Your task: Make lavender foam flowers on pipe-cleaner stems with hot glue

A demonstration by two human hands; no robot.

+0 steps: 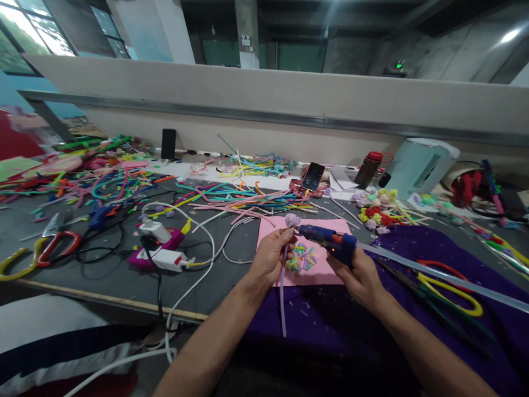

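My left hand (271, 255) pinches a lilac pipe-cleaner flower (292, 220) by its stem, which hangs down over the purple cloth (330, 314). My right hand (359, 274) grips a blue glue gun (330, 241) with an orange trigger. The gun's nozzle points left and touches the flower just below its head. A long clear glue stick (446, 275) sticks out of the gun's back to the right. Both hands hover over a pink sheet (326, 270) carrying small coloured cut pieces (301, 259).
Heaps of coloured pipe cleaners (107, 176) cover the grey table. A power strip with white plugs and cables (159, 251) lies left; red-handled scissors (58, 242) beyond. Finished flowers (376, 212), a phone (313, 176), a bottle (368, 168), a white kettle (421, 165) and yellow-handled scissors (446, 289) lie right.
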